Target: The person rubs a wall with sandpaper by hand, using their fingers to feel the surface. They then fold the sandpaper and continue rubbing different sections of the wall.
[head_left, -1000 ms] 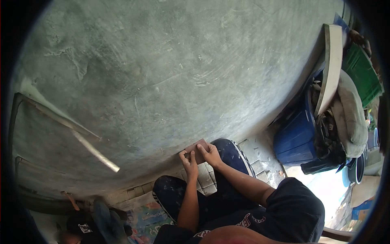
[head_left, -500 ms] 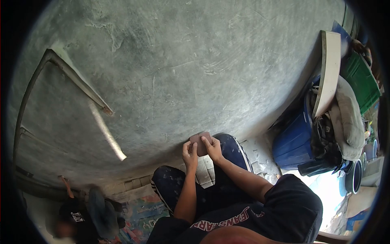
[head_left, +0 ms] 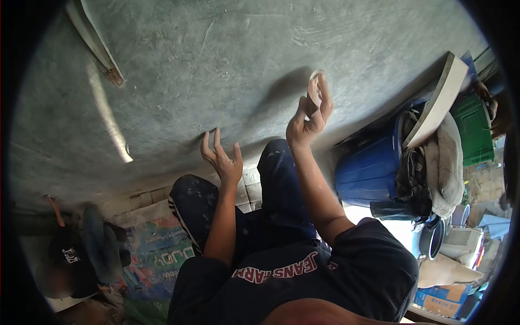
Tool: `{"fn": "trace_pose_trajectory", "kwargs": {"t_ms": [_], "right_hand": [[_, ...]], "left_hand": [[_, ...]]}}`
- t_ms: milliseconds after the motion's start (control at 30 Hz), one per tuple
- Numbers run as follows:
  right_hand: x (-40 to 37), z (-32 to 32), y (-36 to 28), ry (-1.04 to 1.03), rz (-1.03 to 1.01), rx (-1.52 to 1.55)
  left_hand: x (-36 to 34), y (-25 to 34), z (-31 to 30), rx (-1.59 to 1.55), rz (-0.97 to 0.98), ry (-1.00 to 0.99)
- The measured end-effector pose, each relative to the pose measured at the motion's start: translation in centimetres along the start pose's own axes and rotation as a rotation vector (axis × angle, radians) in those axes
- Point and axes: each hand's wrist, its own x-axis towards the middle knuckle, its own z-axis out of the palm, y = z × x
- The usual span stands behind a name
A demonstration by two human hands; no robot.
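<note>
My right hand (head_left: pixel 310 116) is raised in front of the grey wall (head_left: pixel 244 65), with a thin, bent brownish sheet (head_left: pixel 313 92) between its thumb and fingers. The sheet is seen nearly edge-on, and the hand casts a shadow on the wall. Lower and to the left, my left hand (head_left: pixel 223 160) has its fingers spread and holds nothing. Its fingertips are near or against the wall; contact cannot be made out. My bent knees, in dark trousers with pale specks, are below the hands.
A blue bin (head_left: pixel 365 170) heaped with cloths and a pale board (head_left: pixel 441 97) stands at the right, near a green crate (head_left: pixel 472 130). At lower left another person (head_left: pixel 73 252) sits by a colourful printed sheet (head_left: pixel 157 254). A metal strip (head_left: pixel 97 46) lies against the wall.
My hands have come apart. The right one has risen to the right with the brownish sheet, while the left has let go and opened. The camera view has shifted.
</note>
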Motion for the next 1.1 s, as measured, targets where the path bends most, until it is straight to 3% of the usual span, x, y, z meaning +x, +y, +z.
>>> {"fn": "trace_pose_trajectory", "kwargs": {"t_ms": [100, 200, 233, 267, 333, 400, 533, 633, 733, 767, 800, 833, 867, 933, 1000, 1067, 1100], "right_hand": [[-1.3, 3.4, 0.7, -0.235, -0.024, -0.165], [-11.3, 5.0, 3.5, -0.507, -0.108, -0.293], [-12.8, 3.8, 3.1, -0.800, -0.083, -0.345], [-14.1, 3.2, 3.5, -0.929, -0.161, -0.345], [-13.2, 3.9, 3.6, -0.862, -0.176, -0.445], [-8.8, 5.1, 3.6, -0.431, -0.206, -0.354], [6.4, 4.9, -1.5, -0.039, 0.117, -0.073], [6.5, 5.2, -0.2, -0.054, -0.021, -0.253], [-2.8, 4.4, 2.0, -0.392, -0.170, -0.354], [-6.2, 3.2, 2.7, -0.664, -0.113, -0.438], [-7.0, 1.3, 2.5, -1.086, 0.094, -0.464], [-9.5, 0.1, 4.4, -1.261, 0.167, -0.528], [-10.6, -0.1, 6.2, -1.251, 0.155, -0.541], [-9.1, 0.3, 7.3, -0.433, 0.191, -0.363], [-2.2, 0.6, 8.4, -0.133, 0.397, -0.239], [5.3, 0.7, 4.6, -0.074, 0.451, -0.116], [7.7, 1.2, 2.3, -0.122, 0.245, -0.162]], "left_hand": [[-0.5, 0.0, 0.2, -0.034, -0.007, -0.058], [-0.5, 0.7, -0.4, 0.015, -0.007, -0.164], [-0.7, 0.5, -0.4, 0.038, -0.001, -0.243], [-0.7, 0.4, -0.1, 0.036, -0.007, -0.228], [-0.8, -0.1, -0.4, 0.089, -0.008, -0.373], [-0.7, -0.4, -0.3, 0.091, -0.005, -0.381], [-1.2, -0.3, 0.2, 0.055, 0.004, -0.377], [-1.2, -0.5, 0.8, 0.046, 0.002, -0.341], [-1.3, -0.3, 1.2, 0.040, -0.020, -0.323], [-1.3, 0.1, 1.0, 0.033, -0.042, -0.330], [-1.4, 0.3, 1.0, 0.018, -0.030, -0.339], [-1.4, 0.3, 1.0, 0.014, -0.011, -0.308], [-1.1, 0.1, 1.2, 0.013, 0.003, -0.263], [-0.4, 0.0, 1.3, 0.009, 0.005, -0.212], [-1.0, -0.2, 0.1, 0.015, -0.040, -0.320], [-1.3, 0.1, -0.1, 0.037, -0.053, -0.344], [-1.3, 0.1, -0.1, 0.028, -0.042, -0.332]]}}
